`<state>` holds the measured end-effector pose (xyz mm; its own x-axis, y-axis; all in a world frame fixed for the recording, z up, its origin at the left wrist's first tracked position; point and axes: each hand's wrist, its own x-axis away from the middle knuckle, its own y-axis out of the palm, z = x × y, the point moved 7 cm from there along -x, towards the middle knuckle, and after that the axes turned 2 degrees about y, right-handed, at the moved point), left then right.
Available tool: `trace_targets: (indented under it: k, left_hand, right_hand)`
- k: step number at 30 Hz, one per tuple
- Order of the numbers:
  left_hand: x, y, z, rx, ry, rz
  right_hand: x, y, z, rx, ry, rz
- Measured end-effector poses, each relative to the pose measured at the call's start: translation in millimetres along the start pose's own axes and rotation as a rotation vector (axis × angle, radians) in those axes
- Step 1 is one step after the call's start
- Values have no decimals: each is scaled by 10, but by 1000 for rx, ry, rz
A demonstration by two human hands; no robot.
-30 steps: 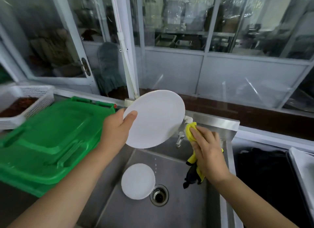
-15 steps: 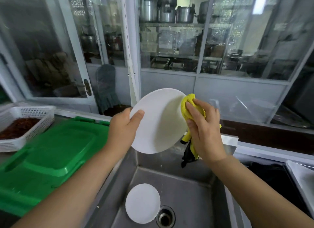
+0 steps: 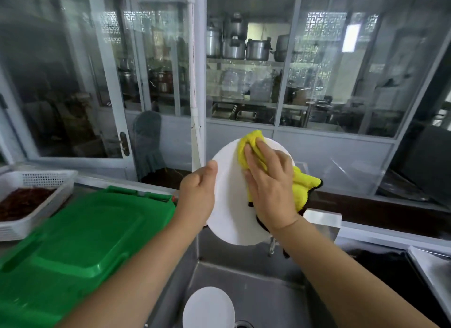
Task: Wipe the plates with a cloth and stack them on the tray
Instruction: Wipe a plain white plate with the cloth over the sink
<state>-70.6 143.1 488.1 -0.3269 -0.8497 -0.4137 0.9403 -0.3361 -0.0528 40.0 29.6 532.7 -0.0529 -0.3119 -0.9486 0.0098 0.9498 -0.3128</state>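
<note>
A plate [image 3: 229, 205] is held up over the sink [image 3: 256, 286], the left hand [image 3: 197, 195] at its left edge and the right hand [image 3: 271, 186] flat on a cloth [image 3: 249, 144] against its face. A second plate [image 3: 208, 308] lies in the sink below. Left of the sink a tray [image 3: 80, 242] sits on the worktop, a basket [image 3: 36, 178] just behind it. Pots [image 3: 234, 46] stand on shelves behind the glass.

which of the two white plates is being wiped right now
The larger plate held up over the sink, with the yellow cloth pressed on it; the smaller plate lies untouched in the basin.
</note>
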Motion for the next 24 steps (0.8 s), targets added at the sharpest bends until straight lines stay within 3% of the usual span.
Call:
trace_targets:
  k: [6,12,15,20,24]
  left_hand:
    - [-87,-15,8,120,-99,67]
    - [-83,2,13,64,-98,23]
    - [-51,17,32,42,-96,-6]
    - [90,96,82,-70,-47,-58]
    - [219,263,170,-163,47,-137]
  right_hand:
    - [293,216,-397,-77,-226,-140]
    - [649,63,-154,-64,-365,-313]
    - [622,-114,132,27,-326,-301]
    - [259,-230,344,68,-40,-200]
    - [56,-183,-36,119,-93,-101]
